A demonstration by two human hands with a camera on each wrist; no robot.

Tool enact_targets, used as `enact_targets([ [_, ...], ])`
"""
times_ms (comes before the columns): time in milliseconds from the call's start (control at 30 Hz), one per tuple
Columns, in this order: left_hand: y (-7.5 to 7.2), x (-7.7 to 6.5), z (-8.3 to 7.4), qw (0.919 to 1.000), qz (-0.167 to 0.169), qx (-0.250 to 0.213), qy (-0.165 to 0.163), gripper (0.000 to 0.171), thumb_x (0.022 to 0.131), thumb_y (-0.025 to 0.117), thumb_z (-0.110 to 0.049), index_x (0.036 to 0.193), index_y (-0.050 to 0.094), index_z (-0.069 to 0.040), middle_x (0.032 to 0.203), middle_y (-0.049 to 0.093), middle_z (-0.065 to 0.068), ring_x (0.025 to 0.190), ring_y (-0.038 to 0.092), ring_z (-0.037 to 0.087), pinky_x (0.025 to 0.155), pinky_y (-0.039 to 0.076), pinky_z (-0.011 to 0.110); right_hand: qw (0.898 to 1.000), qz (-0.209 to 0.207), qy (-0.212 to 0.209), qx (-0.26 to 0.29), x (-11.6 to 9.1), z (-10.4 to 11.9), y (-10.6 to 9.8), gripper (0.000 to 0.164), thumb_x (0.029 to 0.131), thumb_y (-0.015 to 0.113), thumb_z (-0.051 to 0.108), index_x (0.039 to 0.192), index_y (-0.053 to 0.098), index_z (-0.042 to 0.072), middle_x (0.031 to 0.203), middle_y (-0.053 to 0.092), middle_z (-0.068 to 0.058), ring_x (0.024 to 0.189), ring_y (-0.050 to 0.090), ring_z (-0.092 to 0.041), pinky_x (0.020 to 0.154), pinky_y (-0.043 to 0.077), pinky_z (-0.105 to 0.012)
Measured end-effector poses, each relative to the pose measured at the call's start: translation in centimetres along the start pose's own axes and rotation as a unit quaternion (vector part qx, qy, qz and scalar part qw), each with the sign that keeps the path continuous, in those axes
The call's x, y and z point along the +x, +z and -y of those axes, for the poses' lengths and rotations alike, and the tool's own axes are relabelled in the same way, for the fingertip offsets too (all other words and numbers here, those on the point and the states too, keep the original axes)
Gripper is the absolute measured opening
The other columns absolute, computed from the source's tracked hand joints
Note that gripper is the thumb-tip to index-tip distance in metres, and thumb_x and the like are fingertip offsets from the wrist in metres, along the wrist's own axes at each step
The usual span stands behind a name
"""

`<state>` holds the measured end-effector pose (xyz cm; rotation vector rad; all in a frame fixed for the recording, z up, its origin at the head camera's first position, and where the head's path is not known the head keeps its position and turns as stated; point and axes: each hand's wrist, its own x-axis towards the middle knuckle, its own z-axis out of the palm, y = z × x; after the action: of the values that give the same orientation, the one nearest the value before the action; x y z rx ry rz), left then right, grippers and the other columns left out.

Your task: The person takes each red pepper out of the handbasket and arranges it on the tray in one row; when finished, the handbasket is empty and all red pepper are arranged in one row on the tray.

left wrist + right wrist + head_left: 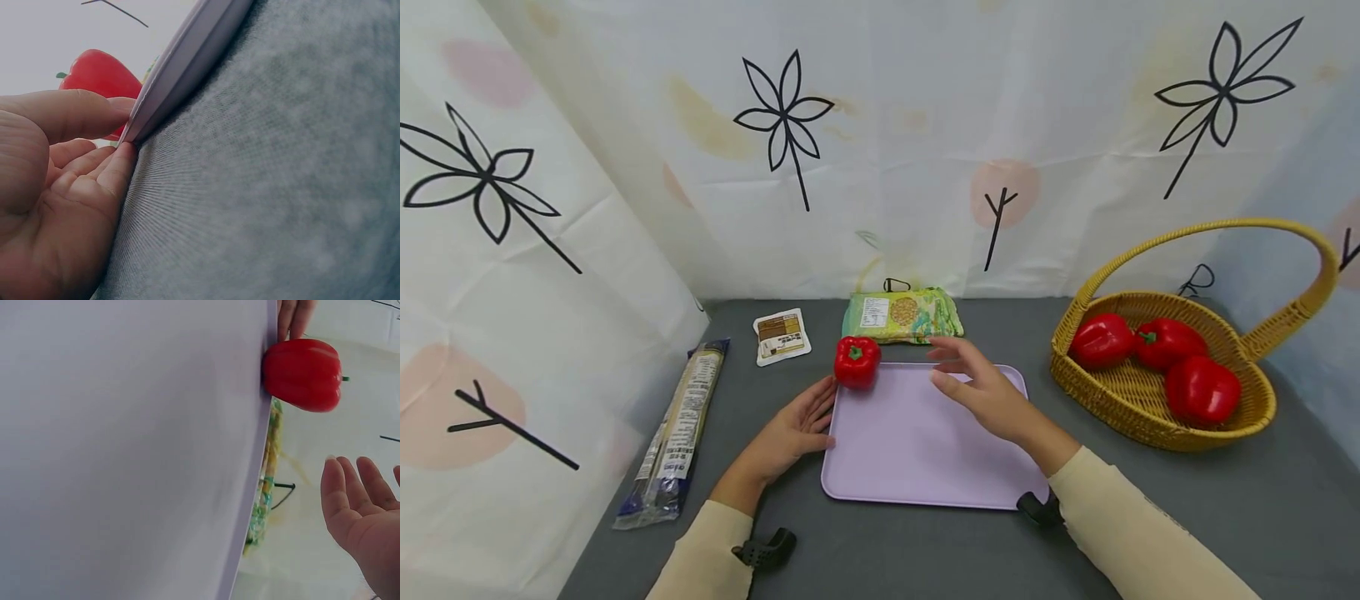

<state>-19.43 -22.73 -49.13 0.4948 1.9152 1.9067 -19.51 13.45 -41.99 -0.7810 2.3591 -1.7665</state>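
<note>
A red bell pepper (857, 362) with a green stem stands at the far left corner of the lilac tray (917, 450). My left hand (790, 429) lies along the tray's left side, fingers extended towards the pepper. In the left wrist view, the thumb and fingertips of that hand (69, 175) meet the tray's rim (181, 69). Over the far right part of the tray hovers my right hand (981, 387), its fingers spread loosely and holding nothing. The right wrist view has the pepper (303, 375) beyond the tray's edge, apart from the right hand (369, 519).
At the right stands a yellow wicker basket (1131, 417) with a tall handle and three red bell peppers. A green and yellow packet (910, 315) lies behind the tray. Further left are a small white-and-brown packet (781, 336) and a long clear-and-blue packet (677, 433).
</note>
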Motion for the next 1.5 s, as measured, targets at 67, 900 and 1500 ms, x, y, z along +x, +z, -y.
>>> enact_targets([
  [67, 0.0, 0.1, 0.0, 1.0000, 0.001, 0.000, -0.003, 0.102, 0.091, 0.068, 0.022, 0.172, 0.010, 0.002, 0.180, 0.011, 0.017, 0.164, 0.013, 0.034, 0.124, 0.031, 0.039, 1.000, -0.005, -0.013, 0.008, -1.0, 0.0, -0.8, 0.054, 0.113, 0.060, 0.024, 0.160, 0.043, 0.004, 0.151, 0.055, -0.019, 0.140, 0.053, -0.046, 0.107, 0.053, -0.053],
  [900, -0.2, 0.1, 0.5, 0.9999, 0.007, -0.007, 0.014, 0.102, 0.091, 0.068, 0.022, 0.172, 0.009, 0.004, 0.180, 0.010, 0.019, 0.164, 0.011, 0.036, 0.123, 0.031, 0.037, 0.947, -0.039, -0.232, 0.220, -7.9, 0.8, -12.3, 0.053, 0.118, 0.036, 0.019, 0.164, 0.030, -0.008, 0.155, 0.053, -0.024, 0.142, 0.052, -0.035, 0.113, 0.050, -0.038],
  [1500, -0.2, 0.0, 0.2, 0.9999, 0.005, -0.012, 0.007, 0.104, 0.091, 0.070, 0.021, 0.173, 0.009, 0.001, 0.180, 0.011, 0.014, 0.164, 0.013, 0.032, 0.122, 0.034, 0.034, 0.928, -0.204, -0.187, 0.247, -12.2, -0.6, -18.3, 0.052, 0.118, 0.034, 0.017, 0.165, 0.031, -0.006, 0.155, 0.054, -0.026, 0.140, 0.053, -0.037, 0.110, 0.052, -0.035],
])
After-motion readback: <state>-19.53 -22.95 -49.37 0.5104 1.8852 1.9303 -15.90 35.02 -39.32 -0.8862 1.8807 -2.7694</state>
